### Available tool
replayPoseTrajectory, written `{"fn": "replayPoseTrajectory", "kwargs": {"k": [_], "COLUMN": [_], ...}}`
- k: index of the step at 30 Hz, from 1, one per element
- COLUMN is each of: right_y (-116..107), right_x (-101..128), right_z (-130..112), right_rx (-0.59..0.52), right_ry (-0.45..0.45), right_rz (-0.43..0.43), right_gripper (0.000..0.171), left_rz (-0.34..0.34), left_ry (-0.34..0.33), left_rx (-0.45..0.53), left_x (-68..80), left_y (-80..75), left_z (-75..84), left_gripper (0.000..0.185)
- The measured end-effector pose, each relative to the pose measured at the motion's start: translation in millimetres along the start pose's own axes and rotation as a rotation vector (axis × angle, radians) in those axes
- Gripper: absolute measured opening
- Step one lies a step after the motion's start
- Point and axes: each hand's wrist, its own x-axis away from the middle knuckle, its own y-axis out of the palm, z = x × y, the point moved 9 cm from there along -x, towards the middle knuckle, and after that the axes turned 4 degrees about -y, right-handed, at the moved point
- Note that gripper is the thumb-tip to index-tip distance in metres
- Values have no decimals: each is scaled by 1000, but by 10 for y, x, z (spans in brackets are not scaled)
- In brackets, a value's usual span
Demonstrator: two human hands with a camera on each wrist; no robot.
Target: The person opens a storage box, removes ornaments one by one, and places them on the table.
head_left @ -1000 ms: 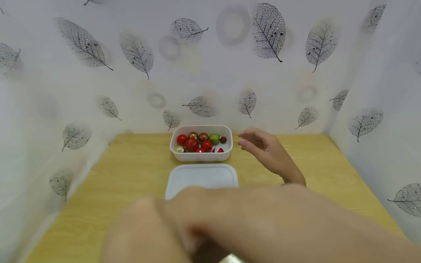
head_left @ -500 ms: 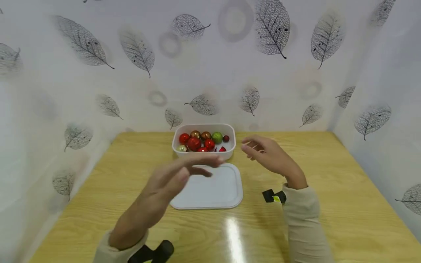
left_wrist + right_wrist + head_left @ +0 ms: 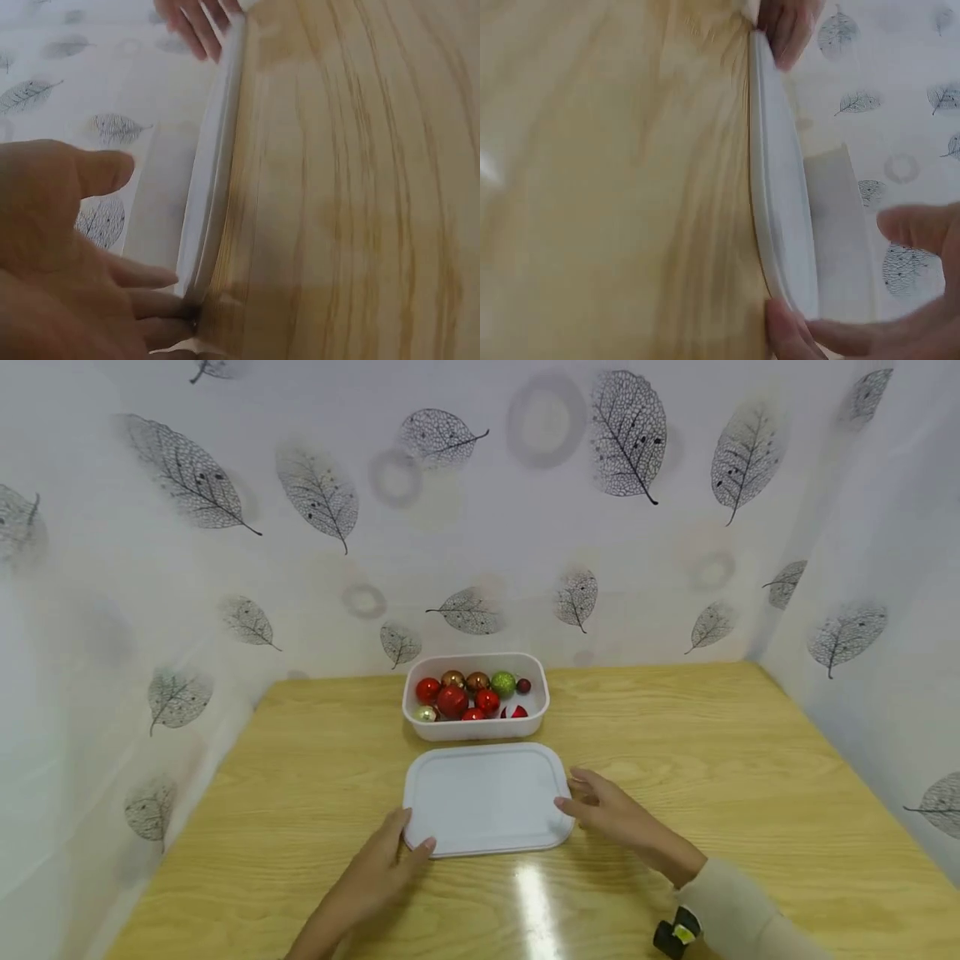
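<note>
A white rectangular lid [image 3: 487, 797] lies flat on the wooden table. My left hand [image 3: 375, 872] is at its near left corner. In the left wrist view the fingertips [image 3: 161, 304] touch the lid's edge, while the thumb [image 3: 105, 172] stands apart from it. At the opposite short side is my right hand [image 3: 618, 818]. Its fingers [image 3: 784, 322] touch the rim in the right wrist view, and its thumb [image 3: 911, 225] is raised clear of the lid. Neither hand pinches the lid.
Just behind the lid stands a white plastic box [image 3: 480, 731] without a cover. Red, gold and green Christmas baubles [image 3: 452, 702] lie inside. A leaf-patterned curtain [image 3: 480, 527] hangs behind and at both sides of the wooden table [image 3: 315, 777].
Both hands have come down from the air to the lid's two short sides. The left arm, which crossed the front of the view a second ago, is now at the left.
</note>
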Motion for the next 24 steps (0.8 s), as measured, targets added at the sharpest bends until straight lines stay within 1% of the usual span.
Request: {"fn": "replayPoseTrajectory", "kwargs": {"k": [2,3,6,7,9,11,14,16,18,20,21,22,24], "right_y": [7,5,-5,-7,-8,-22,-33,-50,-96,-189,-248,-311,-442], "right_x": [13,19,57,77,131,160,220,252,242,160,87,-9,-261], "right_z": [35,54,104,117,139,164,151,87,-37,-209,-300,-393,-552], "right_rx": [-111,-160,-303,-353,-443,-515,-572,-591,-602,-585,-568,-546,-507], "right_ry": [27,45,83,93,109,110,93,69,32,-26,-56,-84,-133], "right_rz": [27,43,78,89,108,111,108,113,117,141,155,168,199], "right_gripper": [78,77,75,75,76,76,74,72,70,67,65,64,62], "left_rz": [-15,-11,25,37,69,84,121,141,163,170,171,169,170], "left_ry": [-25,-47,-74,-78,-48,-50,-64,-86,-82,-50,-23,10,66], "left_rx": [112,167,315,360,394,392,321,285,260,245,238,233,235], "left_x": [-27,-38,-18,3,64,109,187,225,217,138,66,-21,-251], "left_y": [28,28,-10,-21,-51,-50,-80,-121,-199,-296,-355,-416,-545], "left_z": [1,-7,-6,-4,29,56,117,162,227,302,344,387,455], "left_gripper": [83,82,77,76,74,75,75,77,77,79,79,79,78]}}
